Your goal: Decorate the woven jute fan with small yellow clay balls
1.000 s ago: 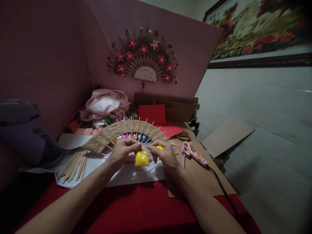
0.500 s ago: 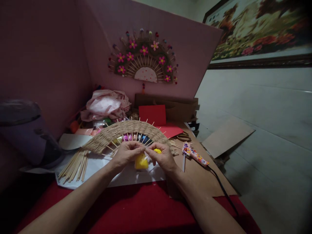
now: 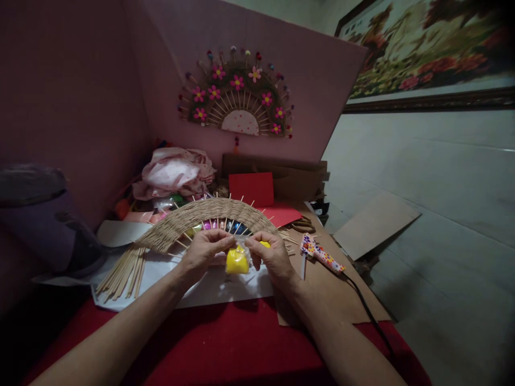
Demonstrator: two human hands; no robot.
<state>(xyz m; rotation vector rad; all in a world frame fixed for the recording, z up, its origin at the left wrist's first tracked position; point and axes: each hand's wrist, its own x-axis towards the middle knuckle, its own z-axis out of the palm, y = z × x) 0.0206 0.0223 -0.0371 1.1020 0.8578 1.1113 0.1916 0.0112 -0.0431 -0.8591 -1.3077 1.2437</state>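
Note:
My left hand [image 3: 204, 250] and my right hand [image 3: 270, 254] pinch the top of a small clear plastic bag [image 3: 237, 259] that holds yellow material. The bag hangs between both hands above a white sheet [image 3: 209, 289]. A yellow bit [image 3: 264, 244] shows at my right fingers. Just behind the hands lies a half-round fan of woven twine on wooden sticks [image 3: 203, 214], with coloured beads showing under its arc.
A bundle of loose sticks [image 3: 120, 271] lies at the left. A flower-patterned glue gun [image 3: 319, 253] with a black cord rests on brown cardboard at the right. Red paper [image 3: 251, 187], pink cloth [image 3: 173, 171] and a finished flowered fan [image 3: 237, 94] on the pink board stand behind.
The two hands closed together over the bag's top, then drew slightly apart again; the bag stays between them.

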